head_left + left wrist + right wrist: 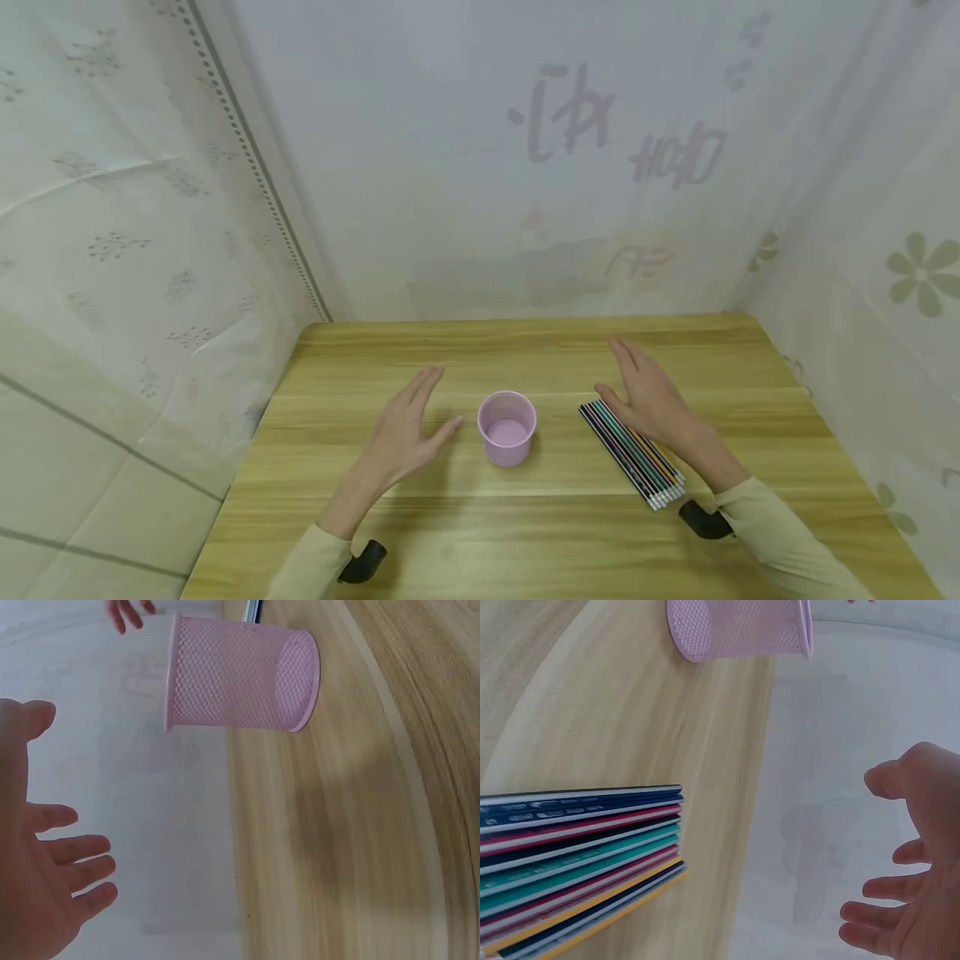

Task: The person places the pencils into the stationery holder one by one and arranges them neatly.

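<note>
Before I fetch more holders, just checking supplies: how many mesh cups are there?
1: the pink mesh cup, standing upright between the left hand and the pencils.

"What's the table [465, 550] like?"
"Yellowish wood grain, rounded far corners."
"And behind it?"
"A whitish covering [390, 150] with faint grey characters [577, 112]."
"The sides?"
"Creased left covering [135, 325] with printed sprigs [112, 244]; right covering [847, 400] with olive flowers [926, 298]. The light's soft."

Pink mesh cup [238, 673], striped multicoloured pencils [585, 859], yellowish wood-grained table [480, 542]

pale printed sheeting [420, 167] hangs behind a wood-grain table [480, 537]
</note>
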Demonstrator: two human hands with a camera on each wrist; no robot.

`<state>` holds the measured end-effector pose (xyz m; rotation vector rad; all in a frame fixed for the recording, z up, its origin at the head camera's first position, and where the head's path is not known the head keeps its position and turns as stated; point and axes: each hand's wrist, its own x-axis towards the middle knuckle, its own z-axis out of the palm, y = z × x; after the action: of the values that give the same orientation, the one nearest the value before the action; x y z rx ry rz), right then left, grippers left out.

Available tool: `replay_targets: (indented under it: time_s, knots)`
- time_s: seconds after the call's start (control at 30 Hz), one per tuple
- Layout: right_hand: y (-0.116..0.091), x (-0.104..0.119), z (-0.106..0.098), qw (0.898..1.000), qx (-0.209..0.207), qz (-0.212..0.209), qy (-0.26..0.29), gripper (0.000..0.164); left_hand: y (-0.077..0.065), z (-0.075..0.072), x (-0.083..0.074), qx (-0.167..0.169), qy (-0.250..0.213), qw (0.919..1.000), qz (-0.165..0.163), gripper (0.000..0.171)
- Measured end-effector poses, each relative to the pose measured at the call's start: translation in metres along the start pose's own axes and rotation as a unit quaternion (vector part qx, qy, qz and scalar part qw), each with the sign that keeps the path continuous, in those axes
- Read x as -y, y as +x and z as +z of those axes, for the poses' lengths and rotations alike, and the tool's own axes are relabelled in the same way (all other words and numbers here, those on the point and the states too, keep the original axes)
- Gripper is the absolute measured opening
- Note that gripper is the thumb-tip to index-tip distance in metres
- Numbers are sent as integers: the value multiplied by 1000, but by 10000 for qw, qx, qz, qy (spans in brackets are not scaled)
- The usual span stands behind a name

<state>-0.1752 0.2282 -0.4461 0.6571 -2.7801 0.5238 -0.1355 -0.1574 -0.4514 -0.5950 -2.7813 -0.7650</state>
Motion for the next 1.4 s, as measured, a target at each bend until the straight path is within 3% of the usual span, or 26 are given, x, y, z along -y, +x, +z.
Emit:
replay_targets:
  time_s: [0.33,0.57,0.77,0.93,1.4]
  knots:
    - [-14,-9,11,9983,-60,461,342,74,-3,18,4,-208,-705,9973,-58,80]
    - [-23,-15,22,9946,-147,842,590,67,-5,38,0,-152,-1101,9936,-194,82]
    - [-31,-22,33,9931,-311,976,571,64,-5,55,-9,85,-1468,9886,-330,87]
    - [-36,-27,37,9893,-178,1256,716,59,-5,67,-13,200,-1673,9848,-429,91]
    - [-48,-44,53,9769,41,1804,1147,39,-3,87,-12,70,-2272,9729,-421,96]
